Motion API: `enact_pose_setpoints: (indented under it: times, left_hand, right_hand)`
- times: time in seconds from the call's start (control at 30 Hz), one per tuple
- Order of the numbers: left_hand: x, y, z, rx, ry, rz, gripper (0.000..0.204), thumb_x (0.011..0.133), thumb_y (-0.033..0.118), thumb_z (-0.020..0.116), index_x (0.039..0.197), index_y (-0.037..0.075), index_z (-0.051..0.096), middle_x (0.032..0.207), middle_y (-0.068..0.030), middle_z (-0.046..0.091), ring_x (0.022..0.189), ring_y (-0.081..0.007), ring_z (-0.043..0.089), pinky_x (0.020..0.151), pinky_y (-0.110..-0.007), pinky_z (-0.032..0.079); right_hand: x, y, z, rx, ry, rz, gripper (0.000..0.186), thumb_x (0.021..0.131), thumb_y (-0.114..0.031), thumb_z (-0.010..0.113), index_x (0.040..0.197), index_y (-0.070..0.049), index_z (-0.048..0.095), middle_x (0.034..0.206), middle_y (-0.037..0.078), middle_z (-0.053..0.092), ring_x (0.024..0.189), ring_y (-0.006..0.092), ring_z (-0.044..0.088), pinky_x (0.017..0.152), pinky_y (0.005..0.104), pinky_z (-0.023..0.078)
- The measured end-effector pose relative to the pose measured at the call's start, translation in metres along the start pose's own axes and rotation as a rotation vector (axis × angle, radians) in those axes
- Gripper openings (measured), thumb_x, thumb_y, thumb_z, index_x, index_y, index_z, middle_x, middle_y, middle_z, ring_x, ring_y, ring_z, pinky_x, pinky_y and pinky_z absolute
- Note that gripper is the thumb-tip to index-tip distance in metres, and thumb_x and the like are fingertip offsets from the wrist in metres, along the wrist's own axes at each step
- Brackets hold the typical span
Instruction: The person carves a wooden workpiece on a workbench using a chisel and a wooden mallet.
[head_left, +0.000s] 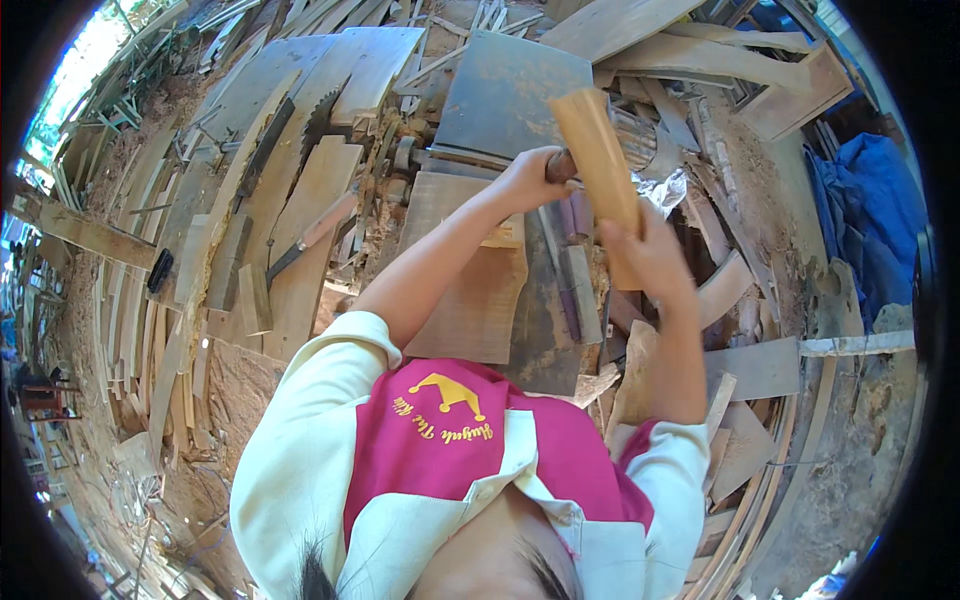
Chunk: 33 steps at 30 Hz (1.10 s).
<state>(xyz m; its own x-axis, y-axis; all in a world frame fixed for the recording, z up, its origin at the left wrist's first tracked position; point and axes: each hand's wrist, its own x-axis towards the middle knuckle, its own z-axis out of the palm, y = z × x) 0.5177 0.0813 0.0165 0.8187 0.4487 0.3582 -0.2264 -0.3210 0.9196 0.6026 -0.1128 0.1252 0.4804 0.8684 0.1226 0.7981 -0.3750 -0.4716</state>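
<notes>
My right hand [652,250] is closed around the lower part of a smooth, curved piece of pale wood [598,140], which stands tilted in front of me. My left hand [530,182] is closed on a short dark-brown, rounded end [560,166] beside that wood. The rest of this object is hidden behind the curved piece, so its kind cannot be told. Under both hands lie a long dark bar [560,275] and a small wooden block [582,290]. A flat wooden board [465,290] lies below my left forearm.
Left, a toothed circular saw blade [318,122] rises through the bench boards. A blade with a wooden handle [325,220] lies nearby. Behind the curved wood is a ribbed, motor-like cylinder [638,140]. Scrap wood surrounds me; a blue tarp [870,210] hangs at the right.
</notes>
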Motion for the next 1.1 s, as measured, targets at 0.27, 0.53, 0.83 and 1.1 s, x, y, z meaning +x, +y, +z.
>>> enact_pose_setpoints:
  times: [0.27,0.53,0.83,1.1]
  left_hand:
    - [0.001,0.013,-0.015,0.080,0.014,-0.039,0.023,0.073,0.016,0.069,0.080,0.003,0.052,0.069,0.0017,0.051,0.065,-0.0063,0.044,0.059,-0.024,0.039]
    - [0.005,-0.004,-0.031,-0.099,0.076,-0.118,0.020,0.074,0.014,0.069,0.078,0.006,0.051,0.062,0.0019,0.051,0.049,-0.0056,0.045,0.044,-0.023,0.037]
    - [0.000,0.003,-0.014,-0.240,0.098,-0.106,0.019,0.075,0.012,0.068,0.080,0.006,0.051,0.062,0.0008,0.052,0.045,-0.0055,0.045,0.040,-0.022,0.036]
    - [0.000,-0.009,-0.005,-0.033,0.110,0.086,0.022,0.073,0.012,0.069,0.084,0.005,0.051,0.068,0.0037,0.048,0.062,-0.0066,0.044,0.057,-0.025,0.040]
  right_hand:
    - [0.012,-0.022,-0.024,1.060,0.775,-0.330,0.038,0.085,-0.035,0.051,0.093,0.001,0.055,0.080,0.014,0.060,0.067,0.0214,0.059,0.062,0.0320,0.048]
    - [0.010,-0.028,-0.059,0.507,0.411,0.046,0.039,0.082,-0.038,0.057,0.097,-0.002,0.056,0.080,0.010,0.060,0.072,0.0191,0.059,0.063,0.0316,0.049]
    - [0.004,-0.004,0.026,0.249,0.056,0.110,0.053,0.079,-0.042,0.059,0.107,0.003,0.053,0.091,0.015,0.060,0.086,0.0256,0.059,0.077,0.0332,0.045]
    - [0.011,-0.034,-0.051,1.042,0.652,-0.150,0.053,0.081,-0.047,0.054,0.104,0.000,0.054,0.083,0.013,0.061,0.082,0.0221,0.060,0.073,0.0333,0.047]
